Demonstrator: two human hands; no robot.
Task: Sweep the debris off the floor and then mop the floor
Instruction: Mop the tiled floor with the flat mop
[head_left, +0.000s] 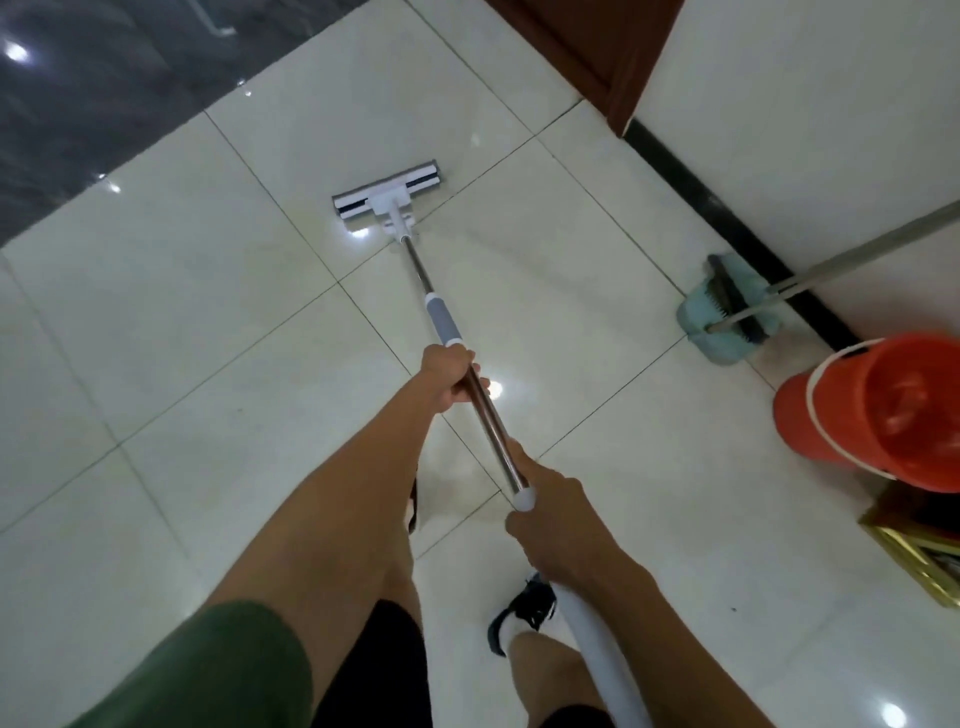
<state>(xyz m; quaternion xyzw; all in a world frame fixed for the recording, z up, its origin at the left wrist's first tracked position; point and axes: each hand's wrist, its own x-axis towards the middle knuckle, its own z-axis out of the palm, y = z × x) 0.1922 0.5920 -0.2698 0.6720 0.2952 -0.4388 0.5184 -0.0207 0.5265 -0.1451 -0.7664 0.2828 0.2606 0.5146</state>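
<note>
Head view: both hands, left hand (451, 382) & right hand (553, 512), grip mop (388, 196) pole.

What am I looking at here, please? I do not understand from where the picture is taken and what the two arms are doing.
The one picture comes from a camera worn on a person's head, looking down. Both arms are that person's. The left hand grips the mop handle midway; the right hand grips its top end. The flat mop head lies on the pale tiled floor. Near the wall to the right stand a broom with a green dustpan and an orange bucket.
</note>
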